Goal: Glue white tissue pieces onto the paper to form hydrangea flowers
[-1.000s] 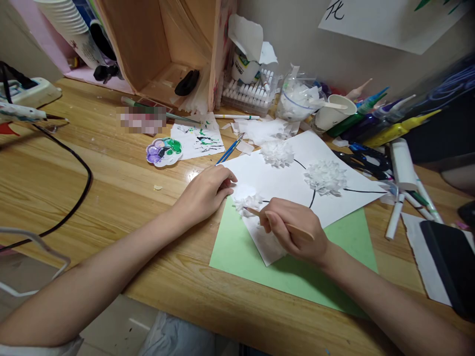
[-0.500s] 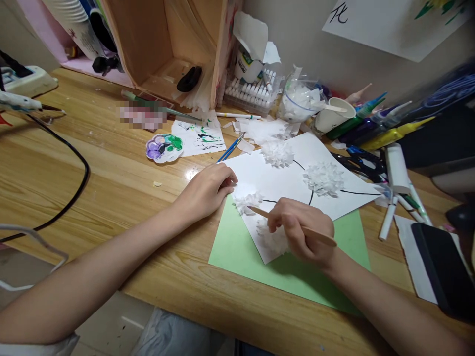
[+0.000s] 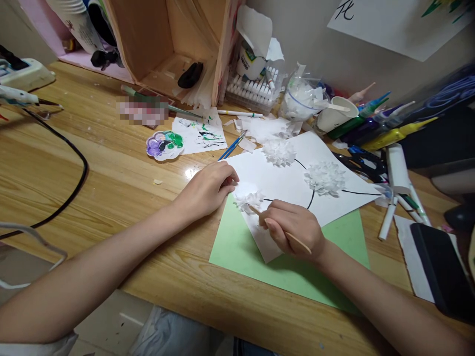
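Note:
My right hand (image 3: 293, 228) is closed around a flat wooden craft stick (image 3: 297, 242). The stick's tip touches a small white paper flower (image 3: 249, 201) at the left edge of a white sheet (image 3: 284, 183). My left hand (image 3: 218, 187) rests at the sheet's upper left edge, fingers loosely bent and a gap showing beside the thumb. Two fuller flowers of layered paper petals, an upper one (image 3: 279, 151) and a right one (image 3: 325, 178), sit on the sheet near black drawn lines. My right hand covers part of the sheet's lower corner. Green paper (image 3: 334, 277) lies underneath.
Behind the sheet are blue brushes (image 3: 232, 147), a flower-shaped paint palette (image 3: 164, 145), paper scraps (image 3: 269, 127) and a white cup (image 3: 337, 114). Scissors (image 3: 361, 163), markers (image 3: 389, 220) and a black phone-like object (image 3: 441, 267) lie to the right. A black cable (image 3: 79, 185) curves at left.
My right hand has shifted slightly left, and the stick has turned so its rear end points lower. Its tip stays at the small flower. My left hand keeps its place on the sheet.

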Tool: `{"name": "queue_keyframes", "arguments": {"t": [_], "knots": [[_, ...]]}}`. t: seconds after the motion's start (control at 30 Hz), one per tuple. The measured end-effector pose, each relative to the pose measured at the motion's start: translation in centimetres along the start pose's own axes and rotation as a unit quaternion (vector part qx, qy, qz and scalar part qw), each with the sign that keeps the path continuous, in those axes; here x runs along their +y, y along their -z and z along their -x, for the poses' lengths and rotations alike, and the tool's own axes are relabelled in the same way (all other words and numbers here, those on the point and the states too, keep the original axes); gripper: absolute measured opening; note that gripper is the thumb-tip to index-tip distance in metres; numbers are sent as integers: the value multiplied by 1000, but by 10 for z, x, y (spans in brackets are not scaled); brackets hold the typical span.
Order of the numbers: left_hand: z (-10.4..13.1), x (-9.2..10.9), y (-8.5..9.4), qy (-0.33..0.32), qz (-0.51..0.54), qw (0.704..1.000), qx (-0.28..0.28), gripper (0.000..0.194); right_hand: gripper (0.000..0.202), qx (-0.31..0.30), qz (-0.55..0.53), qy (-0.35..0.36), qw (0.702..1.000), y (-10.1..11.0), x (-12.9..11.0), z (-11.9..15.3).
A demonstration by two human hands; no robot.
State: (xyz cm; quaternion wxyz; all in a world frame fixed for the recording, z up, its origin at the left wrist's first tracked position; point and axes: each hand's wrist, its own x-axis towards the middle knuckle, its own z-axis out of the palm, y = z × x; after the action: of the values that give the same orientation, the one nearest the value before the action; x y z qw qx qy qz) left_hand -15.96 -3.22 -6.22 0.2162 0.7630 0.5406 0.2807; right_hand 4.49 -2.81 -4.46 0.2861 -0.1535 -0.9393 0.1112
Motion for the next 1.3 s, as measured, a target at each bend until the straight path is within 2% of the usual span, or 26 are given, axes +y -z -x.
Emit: {"name": "queue_keyframes", "arguments": {"t": [0.07, 0.17, 0.27, 0.37, 0.6, 0.7, 0.77, 0.83, 0.93, 1.0, 1.2, 1.3], "knots": [[0, 0, 0, 1, 2, 1000, -2, 8, 34, 23, -23, -71, 997, -2, -3, -1], [0, 1, 1, 4, 4, 1000, -5, 9, 37, 56, -62, -200, 976, -4, -8, -4], [-1, 1, 2, 5, 4, 1000, -7, 9, 36, 66, -103, -267, 956, -3, -11, -6], [-1, 2, 2, 7, 3, 1000, -7, 9, 36, 54, -112, -245, 962, 1, -12, -4], [-1, 0, 1, 6, 6, 1000, -2, 9, 34, 31, -57, -109, 992, 5, -6, 2], [-1, 1, 2, 9, 7, 1000, -2, 9, 35, 18, -42, -91, 995, 3, -4, -2], [-1, 1, 2, 12, 8, 1000, -5, 9, 36, 18, -44, -112, 993, 3, -3, -6], [-1, 1, 2, 14, 9, 1000, -6, 9, 38, 24, -58, -168, 984, 3, -3, -11], [-1, 1, 2, 14, 9, 1000, -5, 9, 38, 47, -99, -278, 954, 2, -2, -18], [-1, 0, 2, 12, 8, 1000, -5, 8, 38, 54, -119, -326, 936, 0, -2, -22], [-1, -1, 3, 6, 9, 1000, -10, 7, 39, 35, -162, -333, 928, 2, -4, -24], [-2, -2, 3, 11, 15, 1000, -13, 6, 40, 111, -258, -360, 890, 9, -2, -16]]}}
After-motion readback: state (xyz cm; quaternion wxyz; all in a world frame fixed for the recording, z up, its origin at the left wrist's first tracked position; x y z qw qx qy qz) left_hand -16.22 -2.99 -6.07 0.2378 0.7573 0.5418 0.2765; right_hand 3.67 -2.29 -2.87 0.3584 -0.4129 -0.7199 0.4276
